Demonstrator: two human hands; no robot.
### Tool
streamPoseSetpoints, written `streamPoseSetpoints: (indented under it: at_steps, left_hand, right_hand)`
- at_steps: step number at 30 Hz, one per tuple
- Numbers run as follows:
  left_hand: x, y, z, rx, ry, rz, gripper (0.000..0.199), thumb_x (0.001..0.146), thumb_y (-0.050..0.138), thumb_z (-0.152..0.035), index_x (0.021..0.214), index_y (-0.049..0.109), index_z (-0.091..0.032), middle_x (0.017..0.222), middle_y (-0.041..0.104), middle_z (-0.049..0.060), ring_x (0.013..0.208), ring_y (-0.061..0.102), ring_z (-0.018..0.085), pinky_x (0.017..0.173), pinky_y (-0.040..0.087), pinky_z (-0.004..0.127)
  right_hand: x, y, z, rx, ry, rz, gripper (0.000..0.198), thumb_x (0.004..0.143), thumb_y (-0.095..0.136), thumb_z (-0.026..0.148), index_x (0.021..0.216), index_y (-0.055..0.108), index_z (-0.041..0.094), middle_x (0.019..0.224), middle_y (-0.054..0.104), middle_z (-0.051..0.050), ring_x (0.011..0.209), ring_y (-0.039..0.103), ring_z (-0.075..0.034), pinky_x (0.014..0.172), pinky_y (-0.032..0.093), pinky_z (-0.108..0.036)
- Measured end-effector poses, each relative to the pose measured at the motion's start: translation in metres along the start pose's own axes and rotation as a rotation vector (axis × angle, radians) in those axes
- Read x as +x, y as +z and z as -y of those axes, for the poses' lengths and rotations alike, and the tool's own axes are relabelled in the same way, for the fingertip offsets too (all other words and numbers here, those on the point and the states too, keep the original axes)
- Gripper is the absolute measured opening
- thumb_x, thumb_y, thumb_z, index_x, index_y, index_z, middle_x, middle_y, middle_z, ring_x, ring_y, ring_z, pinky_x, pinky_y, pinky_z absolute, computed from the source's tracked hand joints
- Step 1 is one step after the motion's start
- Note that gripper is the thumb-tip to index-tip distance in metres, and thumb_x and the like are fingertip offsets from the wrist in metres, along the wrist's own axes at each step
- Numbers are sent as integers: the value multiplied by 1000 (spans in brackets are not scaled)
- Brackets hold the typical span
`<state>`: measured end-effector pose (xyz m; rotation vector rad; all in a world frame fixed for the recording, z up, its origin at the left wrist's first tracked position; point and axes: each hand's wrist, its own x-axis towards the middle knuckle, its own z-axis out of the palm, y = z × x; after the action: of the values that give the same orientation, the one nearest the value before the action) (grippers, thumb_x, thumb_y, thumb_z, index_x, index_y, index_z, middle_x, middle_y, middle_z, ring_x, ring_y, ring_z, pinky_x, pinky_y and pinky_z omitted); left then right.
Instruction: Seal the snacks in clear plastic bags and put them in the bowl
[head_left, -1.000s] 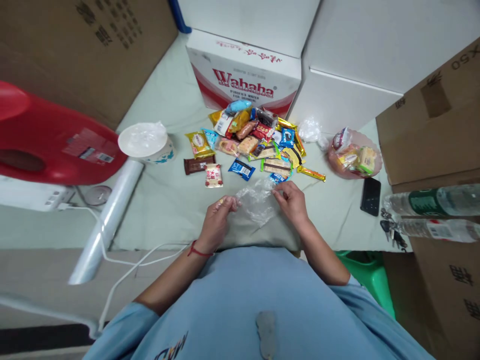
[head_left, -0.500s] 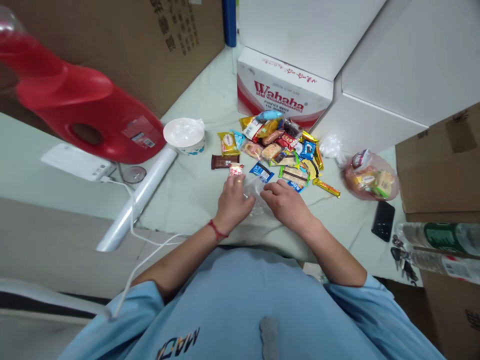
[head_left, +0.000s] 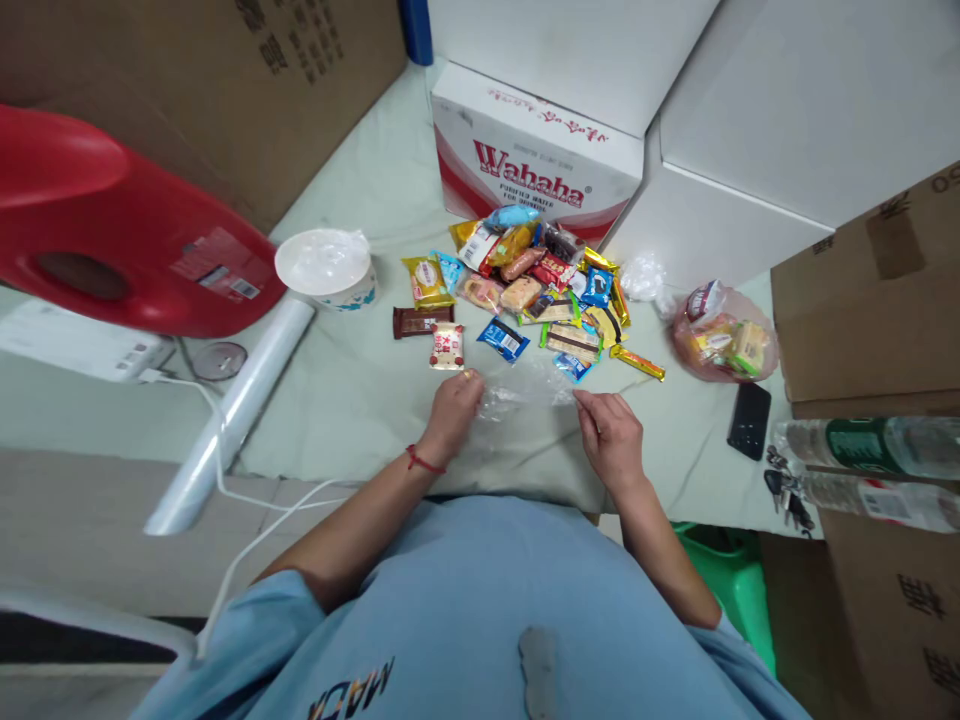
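A clear plastic bag is stretched between my two hands above the table's front part. My left hand, with a red cord at the wrist, is closed on the bag's left end. My right hand pinches its right end. Just beyond lies a pile of wrapped snacks. Nearest to my left hand is a small white and red packet, with a brown bar behind it. A blue packet and a thin yellow stick packet lie at the pile's near side.
At the left stand a red jug, a paper bowl with plastic over it, and a plastic roll. A Wahaba-style water carton stands behind. At the right are a pink bag of snacks, a phone, keys and bottles.
My hands have drawn apart, my right hand moving rightward, and the clear bag is spread wider between them. The white and red packet now shows fully. The whole view has shifted slightly.
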<state>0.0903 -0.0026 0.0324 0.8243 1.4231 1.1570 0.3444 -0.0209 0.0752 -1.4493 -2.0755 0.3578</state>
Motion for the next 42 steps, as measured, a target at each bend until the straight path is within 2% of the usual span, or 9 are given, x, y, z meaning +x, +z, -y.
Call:
streamPoseSetpoints:
  at_steps: [5,10,18,21,23,26,34,39,42]
  left_hand:
    - [-6,4,-7,138,33,12,45,81,76,-46,57,47,-22,57,41,-5,62,37,13,59,30,26]
    - [-12,5,-6,-162,-114,-70,49,82,72,-69,82,60,-21,80,64,0,74,62,16,61,49,26]
    - [-23,0,-1,-250,-267,-107,54,86,69,-73,96,59,-21,69,63,-4,43,49,7,40,31,20]
    - [-23,-5,-1,-219,-258,-75,56,89,64,-74,107,63,-21,68,64,-4,40,44,6,36,25,19]
    - [-24,-10,-2,-210,-291,-26,59,90,63,-73,118,63,-21,76,69,0,39,43,6,35,21,19]
    - [-30,-19,-7,-275,-353,108,68,89,67,-71,141,59,-27,106,78,8,41,44,5,33,19,19]
    - [-52,-23,-39,-462,-396,489,84,76,77,-76,151,53,-48,144,69,10,38,43,4,29,15,22]
    - [-53,-21,-41,-421,-384,558,90,79,73,-79,159,40,-54,149,66,11,40,48,4,31,14,21]
    - [-48,-24,-30,-336,-372,521,100,78,72,-82,164,32,-51,146,67,13,41,50,5,32,11,22]
  right_hand:
    - [-4,-13,-3,155,135,-24,26,105,56,35,114,79,28,92,75,-7,85,70,-24,82,55,-37]
    - [-15,-20,-14,384,369,-149,22,98,68,44,103,80,27,94,75,-6,80,65,-22,75,53,-35]
    - [-39,-15,-31,986,934,4,41,79,82,59,96,75,22,63,59,5,43,24,-7,40,17,-23]
    - [-38,-28,-38,924,798,125,41,81,82,61,98,78,23,68,65,2,47,40,-9,44,34,-23]
    - [-35,-42,-44,833,582,333,36,79,87,56,94,80,24,82,74,-2,69,64,-16,64,55,-29]
    - [-32,-55,-57,861,419,675,36,82,85,56,99,83,25,104,80,-8,103,75,-25,95,60,-42]
    - [0,0,-64,1114,713,267,62,82,76,76,111,79,21,110,80,-10,96,75,-19,90,61,-36]
    - [27,14,-35,1223,450,610,73,82,71,80,130,75,25,132,75,-11,122,71,-25,103,56,-41]
    - [39,18,-23,1128,320,780,58,79,81,71,110,81,22,117,80,-9,110,74,-24,100,56,-39]
